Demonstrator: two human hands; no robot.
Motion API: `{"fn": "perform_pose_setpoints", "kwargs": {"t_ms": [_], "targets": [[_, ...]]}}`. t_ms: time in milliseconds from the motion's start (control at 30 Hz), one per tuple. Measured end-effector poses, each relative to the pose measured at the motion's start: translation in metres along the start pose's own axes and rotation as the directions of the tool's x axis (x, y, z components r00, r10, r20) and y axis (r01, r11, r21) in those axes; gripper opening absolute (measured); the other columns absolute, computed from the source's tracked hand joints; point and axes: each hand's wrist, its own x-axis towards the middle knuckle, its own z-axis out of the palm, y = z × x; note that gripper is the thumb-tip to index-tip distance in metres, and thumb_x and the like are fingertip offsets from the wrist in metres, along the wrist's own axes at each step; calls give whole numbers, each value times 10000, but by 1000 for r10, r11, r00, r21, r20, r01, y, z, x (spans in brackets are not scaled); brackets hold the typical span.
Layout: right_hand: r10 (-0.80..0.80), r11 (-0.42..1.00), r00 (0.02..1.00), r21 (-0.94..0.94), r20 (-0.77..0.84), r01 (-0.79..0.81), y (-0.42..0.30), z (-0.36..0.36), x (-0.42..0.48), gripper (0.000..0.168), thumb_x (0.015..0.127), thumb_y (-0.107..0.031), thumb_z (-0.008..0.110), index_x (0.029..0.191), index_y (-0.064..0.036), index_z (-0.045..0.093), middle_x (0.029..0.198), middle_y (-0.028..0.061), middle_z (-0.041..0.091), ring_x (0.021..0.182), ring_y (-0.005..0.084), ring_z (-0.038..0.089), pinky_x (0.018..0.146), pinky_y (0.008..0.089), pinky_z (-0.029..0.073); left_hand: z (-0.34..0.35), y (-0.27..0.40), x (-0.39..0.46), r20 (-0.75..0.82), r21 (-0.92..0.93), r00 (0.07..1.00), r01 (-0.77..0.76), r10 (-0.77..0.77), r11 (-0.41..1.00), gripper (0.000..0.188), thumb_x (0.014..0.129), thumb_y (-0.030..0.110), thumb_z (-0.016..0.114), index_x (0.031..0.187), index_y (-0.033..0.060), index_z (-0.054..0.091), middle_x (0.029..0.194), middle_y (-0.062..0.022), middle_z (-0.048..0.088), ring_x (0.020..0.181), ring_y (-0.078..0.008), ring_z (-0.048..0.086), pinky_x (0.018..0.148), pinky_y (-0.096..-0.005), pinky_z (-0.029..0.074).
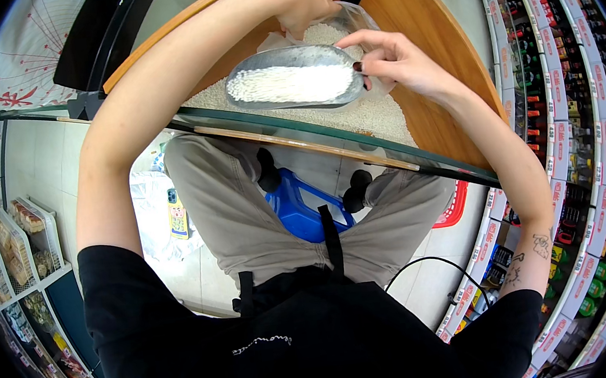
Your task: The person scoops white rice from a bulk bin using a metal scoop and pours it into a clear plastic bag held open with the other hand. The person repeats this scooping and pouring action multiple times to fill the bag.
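My right hand (pixel 397 60) grips the end of a metal scoop (pixel 237 66) heaped with white rice (pixel 292 84). The scoop hangs level above the loose rice (pixel 384 122) in a wooden bin (pixel 438 78). At the far side of the bin, my left hand (pixel 304 12) holds the edge of a clear plastic bag (pixel 354 15). Rice (pixel 323 34) shows inside that bag, just behind the scoop. The left fingertips are partly hidden by the bag and the wrist.
A glass panel (pixel 302 125) forms the near wall of the bin, above my knees. Shelves of bottles (pixel 566 161) curve along the right. A phone (pixel 177 213) lies on white plastic to the left. A blue plastic object (pixel 294 206) and a red basket (pixel 454 206) are below.
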Motion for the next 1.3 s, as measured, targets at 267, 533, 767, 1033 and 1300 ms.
{"fn": "perform_pose_setpoints", "kwargs": {"t_ms": [267, 533, 767, 1033, 1300], "targets": [[-38, 965, 973, -261, -229, -24, -40, -35, -35, 375, 826, -87, 527, 1186, -30, 615, 575, 5, 581, 578, 47, 525, 650, 222, 431, 11, -7, 5, -102, -100, 995, -1, -9, 995, 874, 643, 0, 782, 1419, 135, 402, 1376, -130, 489, 1310, -287, 420, 1128, -366, 342], [-29, 824, 895, -517, -445, -231, -50, -49, -52, 348, 827, -75, 541, 1157, -16, 632, 594, 49, 611, 584, 96, 566, 607, 253, 436, -7, 13, -7, 46, -24, 995, 91, -90, 996, 967, 601, -24, 794, 1444, 102, 337, 1359, -131, 487, 1276, -302, 444, 1108, -348, 367], [-236, 566, 832, -767, -502, -302, -29, -39, -47, 270, 842, -178, 632, 1096, -89, 659, 762, 143, 692, 748, 312, 678, 681, 392, 532, 0, 4, 0, -3, -28, 1000, 19, -19, 999, 1036, 568, -31, 811, 1455, 85, 289, 1358, -127, 480, 1259, -293, 466, 1073, -346, 408], [-327, 300, 847, -896, -419, -328, -33, -28, -42, 285, 843, -205, 643, 1126, -167, 647, 730, 109, 680, 698, 296, 670, 611, 397, 530, 1, 3, 1, 33, -58, 997, 69, -67, 996, 1037, 556, -25, 817, 1449, 93, 304, 1362, -113, 482, 1265, -288, 464, 1089, -348, 395], [-494, 346, 836, -936, -237, -61, -57, -53, -56, 360, 780, -45, 632, 1118, -159, 683, 746, 82, 691, 653, 221, 684, 585, 300, 531, -1, 3, 3, 51, -75, 996, 82, -79, 994, 1038, 556, -19, 813, 1452, 104, 304, 1372, -104, 469, 1273, -279, 452, 1112, -345, 377]]}}
